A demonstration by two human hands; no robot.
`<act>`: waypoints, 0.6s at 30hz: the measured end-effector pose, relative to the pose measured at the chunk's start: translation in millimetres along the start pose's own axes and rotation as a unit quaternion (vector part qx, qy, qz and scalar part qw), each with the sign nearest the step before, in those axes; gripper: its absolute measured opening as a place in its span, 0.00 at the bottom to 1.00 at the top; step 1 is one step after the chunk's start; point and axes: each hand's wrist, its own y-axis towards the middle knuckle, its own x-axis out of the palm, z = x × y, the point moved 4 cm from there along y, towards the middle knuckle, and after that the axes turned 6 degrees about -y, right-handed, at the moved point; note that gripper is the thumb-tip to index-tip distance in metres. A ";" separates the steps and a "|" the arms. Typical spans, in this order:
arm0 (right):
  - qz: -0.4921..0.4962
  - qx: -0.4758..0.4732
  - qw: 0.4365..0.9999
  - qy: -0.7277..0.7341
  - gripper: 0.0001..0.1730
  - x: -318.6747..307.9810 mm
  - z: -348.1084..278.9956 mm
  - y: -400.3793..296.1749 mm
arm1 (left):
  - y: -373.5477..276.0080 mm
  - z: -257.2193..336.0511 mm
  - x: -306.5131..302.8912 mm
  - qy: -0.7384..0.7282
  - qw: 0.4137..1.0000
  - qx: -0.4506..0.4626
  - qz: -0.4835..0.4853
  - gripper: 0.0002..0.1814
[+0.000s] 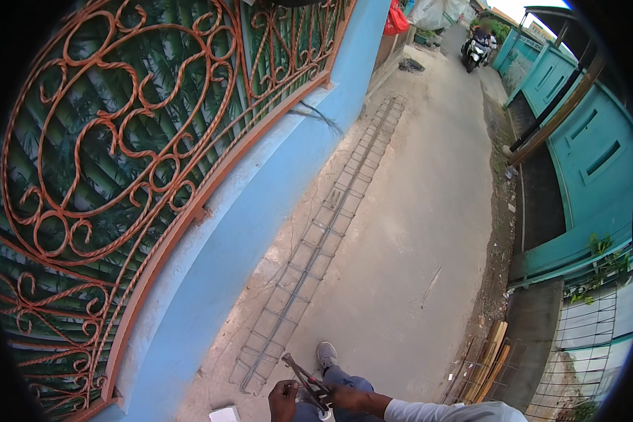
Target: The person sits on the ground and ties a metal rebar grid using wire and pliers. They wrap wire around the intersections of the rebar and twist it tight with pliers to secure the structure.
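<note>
My right hand grips the handles of end-cutting pincers, whose jaws point up and to the left. Beside it, my left hand has its fingers drawn together near the tool; whether something thin is pinched there is too small to tell. Just beyond both hands lies a long steel rebar cage with rectangular stirrups tied along its bars. It stretches away along the ground beside the wall. One of my shoes stands on the pavement, right of the cage's near end.
A blue wall with an orange wrought-iron fence borders the left. Across the paved lane stands a teal fence. Timber pieces and steel mesh occupy the lower right. A motorcycle with riders is up the lane.
</note>
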 end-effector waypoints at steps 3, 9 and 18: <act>0.059 0.046 0.978 -0.193 0.40 -7.4 -48.6 -7.1 | -15.6 55.1 -8.6 0.024 0.996 -0.015 -0.085 0.11; -0.088 0.067 0.986 -0.121 0.39 20.1 -52.2 -6.3 | 10.0 41.3 -33.5 -0.082 0.996 0.014 0.038 0.09; -0.008 0.032 0.995 0.090 0.29 11.3 -117.5 -54.8 | 43.7 151.3 -139.1 -0.250 0.952 0.047 0.169 0.09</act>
